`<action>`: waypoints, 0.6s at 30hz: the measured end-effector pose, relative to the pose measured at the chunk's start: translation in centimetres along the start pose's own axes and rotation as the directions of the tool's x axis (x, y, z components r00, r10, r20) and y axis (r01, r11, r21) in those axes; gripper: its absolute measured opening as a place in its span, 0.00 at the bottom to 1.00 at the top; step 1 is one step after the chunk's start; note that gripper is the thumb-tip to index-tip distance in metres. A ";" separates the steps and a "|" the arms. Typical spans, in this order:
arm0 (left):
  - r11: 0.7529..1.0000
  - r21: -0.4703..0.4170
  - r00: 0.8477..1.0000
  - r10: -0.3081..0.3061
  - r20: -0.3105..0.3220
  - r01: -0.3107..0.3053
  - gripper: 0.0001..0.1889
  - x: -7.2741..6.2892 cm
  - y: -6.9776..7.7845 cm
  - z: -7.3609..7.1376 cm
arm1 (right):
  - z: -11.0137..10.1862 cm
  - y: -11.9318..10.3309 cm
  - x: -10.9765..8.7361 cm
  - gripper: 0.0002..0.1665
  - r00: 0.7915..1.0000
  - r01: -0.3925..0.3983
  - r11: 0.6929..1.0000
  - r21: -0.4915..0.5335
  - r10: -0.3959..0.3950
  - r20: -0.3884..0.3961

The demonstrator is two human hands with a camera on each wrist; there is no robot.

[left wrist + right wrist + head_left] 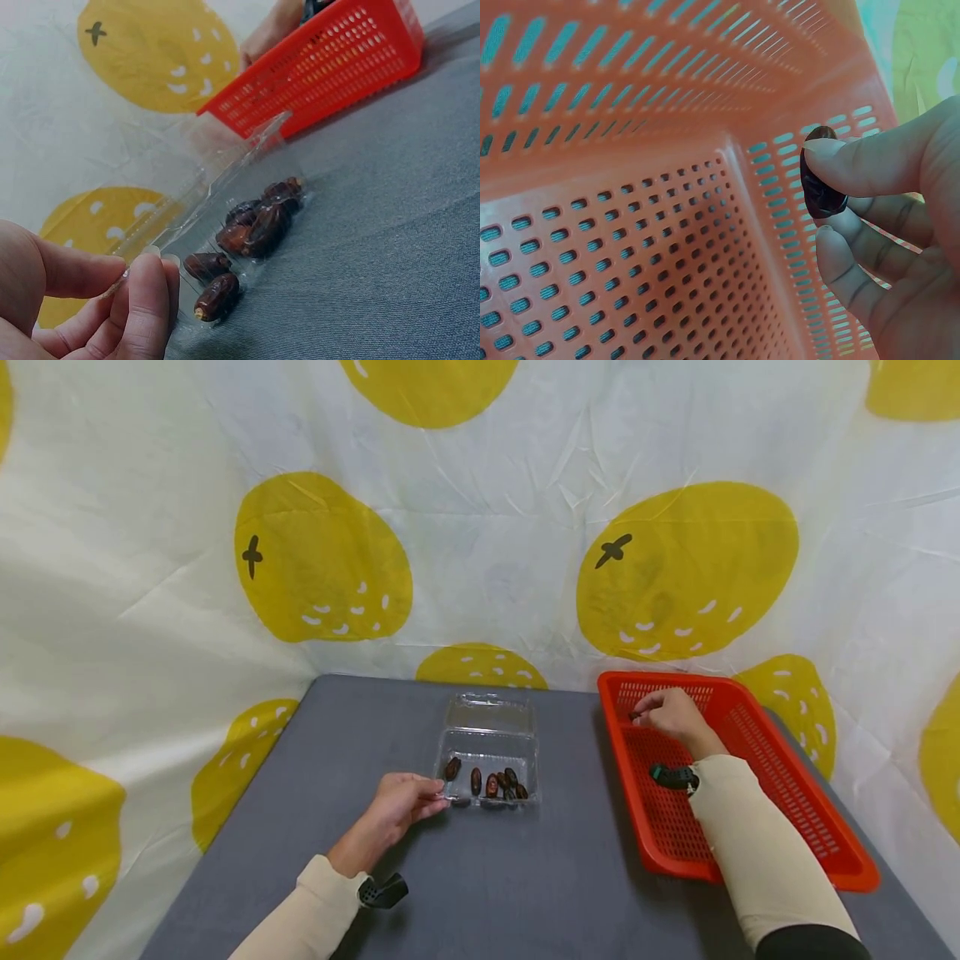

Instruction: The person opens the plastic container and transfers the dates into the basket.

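A clear plastic clamshell box point(490, 745) lies with its lid raised at the middle of the table. Several dark brown dates point(492, 785) rest in it, mostly toward the right side. My left hand point(401, 802) pinches the box's near left rim between thumb and fingers, as the left wrist view shows up close. Over the far left part of the red basket point(651, 852), my right hand point(672, 718) holds one date point(823, 174) between thumb and fingertips. The right wrist view shows that date above the basket's slotted floor, touching no wall that I can make out.
The perforated basket stands at the right of the grey table point(555, 885), close to its right edge. A white curtain point(495, 560) printed with yellow fruit hangs behind the table and along both sides. Bare tabletop lies between box and basket.
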State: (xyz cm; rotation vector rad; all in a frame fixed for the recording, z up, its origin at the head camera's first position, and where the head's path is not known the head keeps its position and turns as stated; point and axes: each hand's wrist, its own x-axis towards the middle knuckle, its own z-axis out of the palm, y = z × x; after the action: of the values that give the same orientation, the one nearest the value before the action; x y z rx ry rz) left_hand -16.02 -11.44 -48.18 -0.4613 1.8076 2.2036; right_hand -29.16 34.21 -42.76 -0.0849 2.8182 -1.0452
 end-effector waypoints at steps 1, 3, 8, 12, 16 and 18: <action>1.000 -0.003 1.000 0.004 -0.001 -0.004 0.09 0.0 0.0 0.0 | 0.0 0.1 0.0 0.14 1.000 0.004 1.000 0.002 -0.004 0.003; 1.000 -0.008 1.000 0.006 -0.001 -0.006 0.09 0.1 -0.1 0.1 | 0.0 0.2 0.0 0.14 1.000 0.015 1.000 -0.002 -0.015 0.009; 1.000 -0.004 1.000 0.004 0.017 -0.004 0.13 -0.1 -0.1 -0.1 | 0.2 0.5 -0.1 0.13 0.999 0.032 0.999 -0.030 -0.032 0.019; 1.000 -0.006 1.000 0.011 0.014 -0.011 0.09 -0.2 -0.1 0.0 | 0.5 0.7 0.0 0.13 1.000 0.025 0.999 -0.037 -0.025 0.017; 1.000 -0.019 1.000 0.021 0.002 -0.021 0.05 -0.3 0.0 0.0 | 0.9 1.0 0.3 0.14 1.000 0.027 0.999 -0.031 -0.027 0.015; 1.000 -0.018 1.000 0.024 -0.001 -0.024 0.06 -0.4 0.0 0.0 | 1.0 1.1 0.3 0.14 0.999 0.036 0.999 -0.040 -0.035 0.018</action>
State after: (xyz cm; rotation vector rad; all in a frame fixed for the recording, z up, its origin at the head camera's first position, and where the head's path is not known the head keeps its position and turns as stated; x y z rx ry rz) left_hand -15.66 -11.46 -48.07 -0.4460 1.8044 2.2379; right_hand -29.34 34.36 -44.24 -0.1481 2.8326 -0.9908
